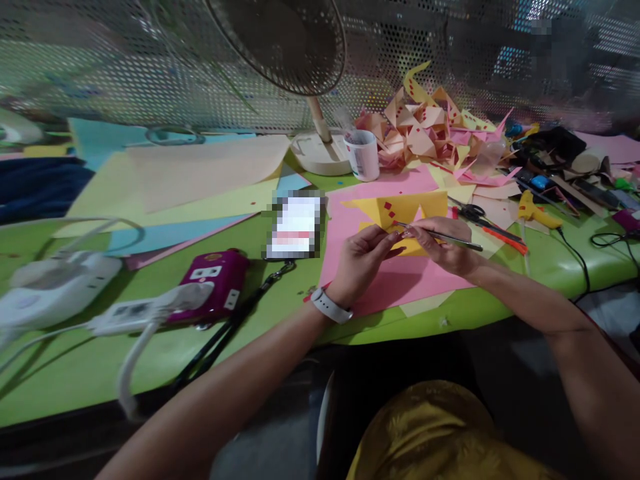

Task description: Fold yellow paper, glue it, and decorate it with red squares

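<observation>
Yellow paper shape (400,210) with small red squares lies on a pink sheet (400,283) on the desk (75,373), directly beyond the fingertips of both hands. Its near edge is covered by the hands.

Left hand (357,263): fingers (387,239) drawn together at the near edge of the yellow paper shape, apparently pinching it. The exact contact is hidden where the two hands meet. White watch (330,307) on that wrist.

Right hand (445,243): fingers (420,230) closed around a thin metal rod (463,243). Its tip sits at the paper, just beyond the left fingertips, and its tail sticks out past the right hand. Kind of tool not discernible.

Just beyond the right-hand fingers: scissors (475,215) with an orange blade cover, then a yellow glue gun (537,213) whose cord runs off the desk edge.

Further beyond the fingers: a white cup (363,155), a heap of folded pink and yellow paper pieces (430,133), and a fan (290,40) cut off at the top of the frame.

Left of the left-hand fingers: a pixelated patch (296,225), contents unreadable, and a purple device (215,280). A white power strip (135,313) is smeared by motion blur.

The clutter at the far right is too blurred to identify.
</observation>
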A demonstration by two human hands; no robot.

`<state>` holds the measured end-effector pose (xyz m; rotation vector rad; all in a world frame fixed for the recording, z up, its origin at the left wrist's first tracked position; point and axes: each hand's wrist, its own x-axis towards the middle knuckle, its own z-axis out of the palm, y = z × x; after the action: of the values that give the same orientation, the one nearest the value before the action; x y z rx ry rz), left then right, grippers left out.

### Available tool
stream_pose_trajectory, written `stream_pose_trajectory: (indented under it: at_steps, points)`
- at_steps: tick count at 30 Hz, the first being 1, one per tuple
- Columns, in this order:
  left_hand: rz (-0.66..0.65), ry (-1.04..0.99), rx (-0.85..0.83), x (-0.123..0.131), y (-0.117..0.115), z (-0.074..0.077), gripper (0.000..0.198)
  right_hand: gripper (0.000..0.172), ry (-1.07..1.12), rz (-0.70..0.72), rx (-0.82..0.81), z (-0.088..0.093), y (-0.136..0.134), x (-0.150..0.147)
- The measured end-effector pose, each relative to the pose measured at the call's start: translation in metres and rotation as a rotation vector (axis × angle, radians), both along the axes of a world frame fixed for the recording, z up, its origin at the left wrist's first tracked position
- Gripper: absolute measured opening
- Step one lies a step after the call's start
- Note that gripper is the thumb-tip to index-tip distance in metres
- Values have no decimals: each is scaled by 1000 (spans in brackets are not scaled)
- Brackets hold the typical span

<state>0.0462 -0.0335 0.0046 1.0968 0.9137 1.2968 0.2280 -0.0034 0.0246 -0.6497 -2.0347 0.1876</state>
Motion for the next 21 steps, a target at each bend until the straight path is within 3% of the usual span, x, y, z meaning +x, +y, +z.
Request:
stream_pose_trajectory:
  at_steps: [11, 21]
  points:
    - [-15, -40, -22, 0, 0, 0, 35, 22, -24, -35, 83, -4, 4, 1]
    - [-19, -59, -33, -2, 1, 1, 36, 17, 29, 1, 166, 4, 1, -1]
